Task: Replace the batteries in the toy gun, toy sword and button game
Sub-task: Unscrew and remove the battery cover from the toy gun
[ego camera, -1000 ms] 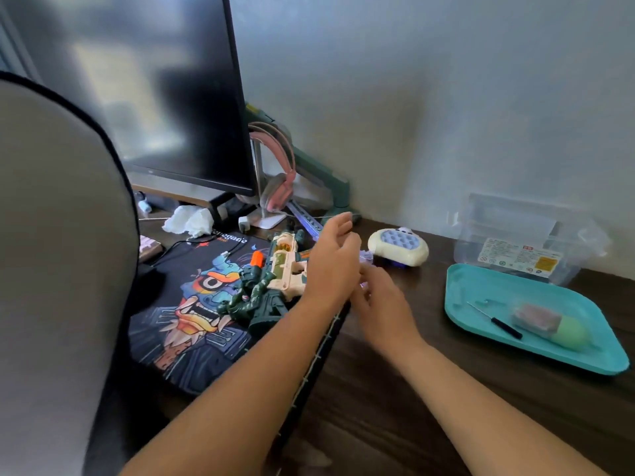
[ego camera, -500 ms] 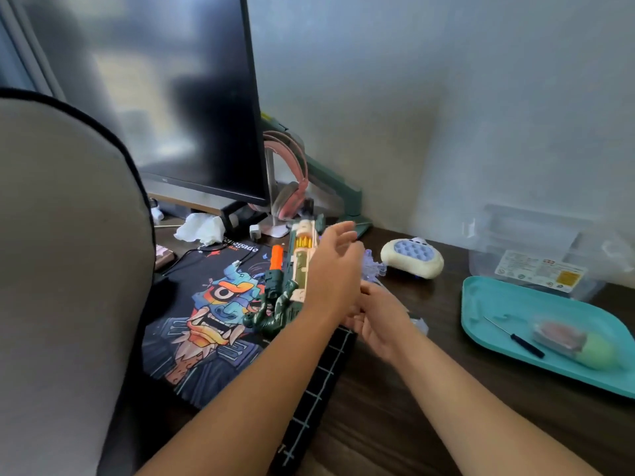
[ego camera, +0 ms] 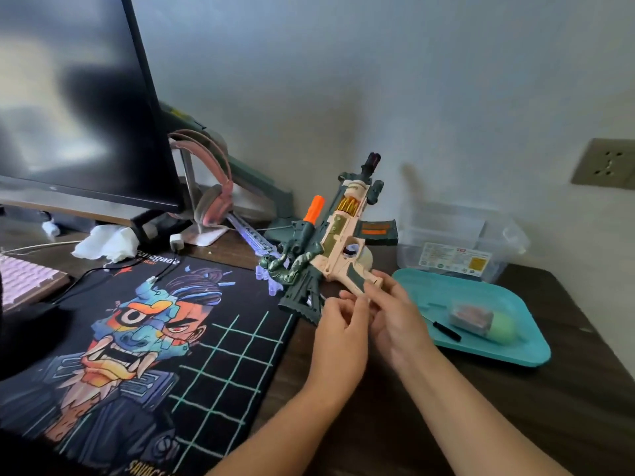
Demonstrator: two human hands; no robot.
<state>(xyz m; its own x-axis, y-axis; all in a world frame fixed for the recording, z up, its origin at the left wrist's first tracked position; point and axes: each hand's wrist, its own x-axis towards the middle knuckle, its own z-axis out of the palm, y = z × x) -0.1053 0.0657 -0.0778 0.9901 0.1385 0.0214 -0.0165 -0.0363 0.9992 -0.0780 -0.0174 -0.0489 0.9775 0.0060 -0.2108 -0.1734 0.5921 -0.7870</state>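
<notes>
Head view: right hand point(ego camera: 395, 314) pinches the gun point(ego camera: 338, 242) by its grip, barrel slanting up and away; left hand point(ego camera: 340, 334) curled just beside, hold unclear.

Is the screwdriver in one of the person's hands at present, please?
No, the screwdriver lies on the teal tray; left hand and right hand hold the toy gun.

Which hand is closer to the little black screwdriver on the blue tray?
The right one. The right hand holds the toy gun by its grip, just left of the screwdriver; the left hand holds the grip too, farther away.
</notes>
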